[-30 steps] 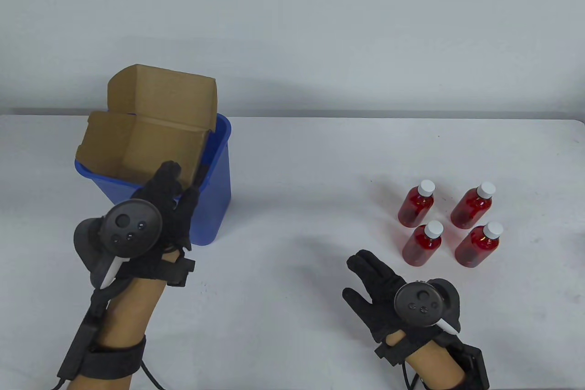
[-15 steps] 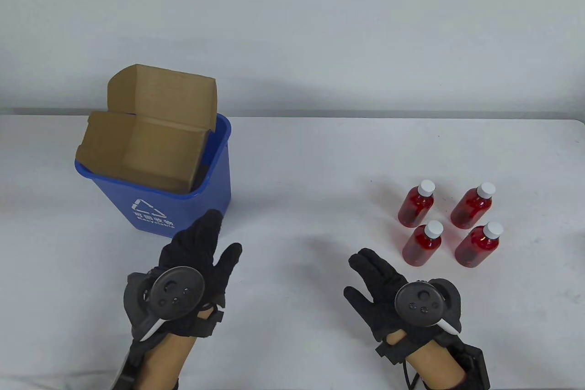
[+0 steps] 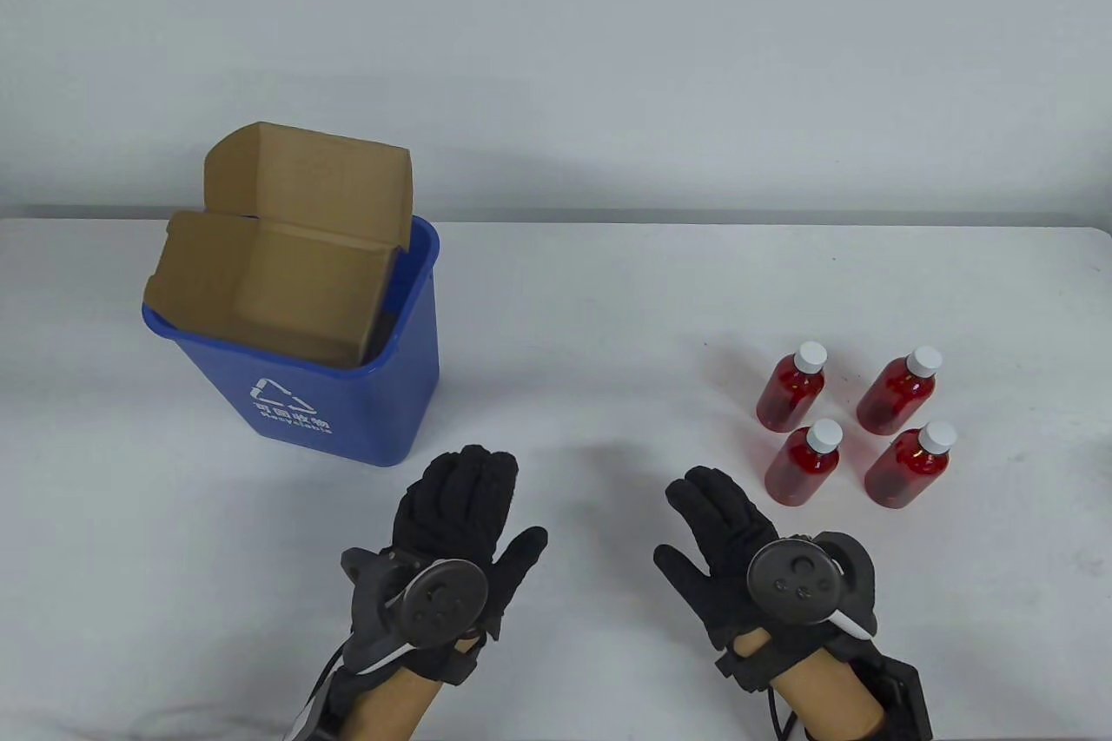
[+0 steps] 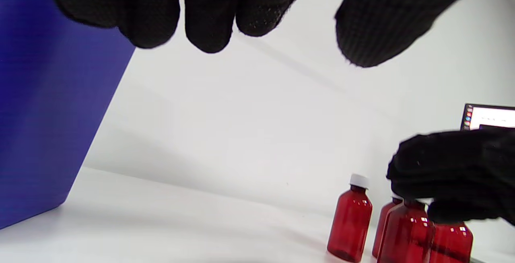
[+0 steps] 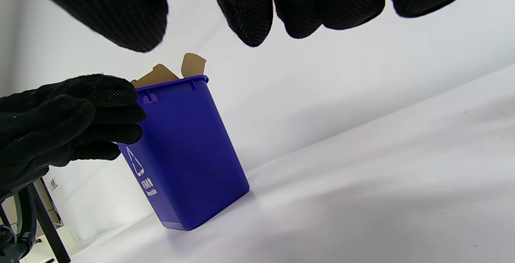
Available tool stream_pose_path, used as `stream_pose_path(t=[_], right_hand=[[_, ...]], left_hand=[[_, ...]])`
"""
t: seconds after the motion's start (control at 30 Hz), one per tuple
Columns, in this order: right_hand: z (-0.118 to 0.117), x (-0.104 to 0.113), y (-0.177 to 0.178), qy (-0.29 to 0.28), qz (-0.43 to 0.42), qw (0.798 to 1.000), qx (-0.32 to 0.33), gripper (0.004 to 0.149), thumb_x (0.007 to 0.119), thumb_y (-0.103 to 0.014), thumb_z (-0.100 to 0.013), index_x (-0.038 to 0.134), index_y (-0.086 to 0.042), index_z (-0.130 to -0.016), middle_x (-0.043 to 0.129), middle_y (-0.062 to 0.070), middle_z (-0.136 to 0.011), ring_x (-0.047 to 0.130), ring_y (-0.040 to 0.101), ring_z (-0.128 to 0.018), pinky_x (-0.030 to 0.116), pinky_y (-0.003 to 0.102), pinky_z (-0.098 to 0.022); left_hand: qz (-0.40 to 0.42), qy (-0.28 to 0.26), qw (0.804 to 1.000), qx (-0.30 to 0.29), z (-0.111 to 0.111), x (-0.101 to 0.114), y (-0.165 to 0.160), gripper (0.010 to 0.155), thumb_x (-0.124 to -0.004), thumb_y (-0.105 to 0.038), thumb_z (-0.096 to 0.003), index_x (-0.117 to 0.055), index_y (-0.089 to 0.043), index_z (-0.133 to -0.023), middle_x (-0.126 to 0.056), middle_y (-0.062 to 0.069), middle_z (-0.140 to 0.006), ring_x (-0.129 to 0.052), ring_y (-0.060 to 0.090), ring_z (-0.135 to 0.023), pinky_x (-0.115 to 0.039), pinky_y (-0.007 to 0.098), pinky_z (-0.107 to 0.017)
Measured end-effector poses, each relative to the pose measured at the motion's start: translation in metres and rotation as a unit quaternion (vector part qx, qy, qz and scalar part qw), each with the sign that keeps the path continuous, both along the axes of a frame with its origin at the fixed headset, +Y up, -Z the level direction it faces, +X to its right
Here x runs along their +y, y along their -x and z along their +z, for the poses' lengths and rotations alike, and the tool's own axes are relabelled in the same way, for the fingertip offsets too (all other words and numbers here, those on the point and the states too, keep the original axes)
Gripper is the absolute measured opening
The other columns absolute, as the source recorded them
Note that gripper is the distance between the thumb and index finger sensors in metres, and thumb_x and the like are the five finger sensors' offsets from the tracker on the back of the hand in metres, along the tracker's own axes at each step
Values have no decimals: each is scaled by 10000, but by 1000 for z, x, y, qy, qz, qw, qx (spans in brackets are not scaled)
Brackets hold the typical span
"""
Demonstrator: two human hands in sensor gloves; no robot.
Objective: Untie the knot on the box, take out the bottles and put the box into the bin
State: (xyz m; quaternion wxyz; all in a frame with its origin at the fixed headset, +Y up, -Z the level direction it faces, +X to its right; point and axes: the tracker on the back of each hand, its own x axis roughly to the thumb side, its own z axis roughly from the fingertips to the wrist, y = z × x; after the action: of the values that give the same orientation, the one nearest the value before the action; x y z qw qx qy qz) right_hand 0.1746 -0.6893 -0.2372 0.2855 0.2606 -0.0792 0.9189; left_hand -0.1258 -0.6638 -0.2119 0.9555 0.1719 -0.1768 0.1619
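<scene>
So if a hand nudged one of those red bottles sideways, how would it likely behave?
The red bottles stand upright, taller than wide, so one would probably tip rather than slide. Being round, it would likely roll once down. Standing close together, it may knock a neighbour.

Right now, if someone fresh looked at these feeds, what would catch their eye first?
Probably the open cardboard box sticking up out of the blue bin at the table's far left. Next, the four red bottles with white caps, standing upright in a tight cluster on the right. Both gloved hands, left hand and right hand, hold nothing near the front edge.
</scene>
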Motion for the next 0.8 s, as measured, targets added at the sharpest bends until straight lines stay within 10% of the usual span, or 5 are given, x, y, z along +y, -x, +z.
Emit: stream_pose_path(t=[0.8], right_hand=[[29,-7,31,-85,124,988,-37,758,666,-526,-493,446,-58,-1047,337,249,-1072,332,595,-952,367,747,-597]], left_hand=[[-94,10,996,-4,15,-33,-18,859,-706,-604,-489,-347,-198,-1155,-419,144,-1183,-417,615,-1060,-405,779,-710]])
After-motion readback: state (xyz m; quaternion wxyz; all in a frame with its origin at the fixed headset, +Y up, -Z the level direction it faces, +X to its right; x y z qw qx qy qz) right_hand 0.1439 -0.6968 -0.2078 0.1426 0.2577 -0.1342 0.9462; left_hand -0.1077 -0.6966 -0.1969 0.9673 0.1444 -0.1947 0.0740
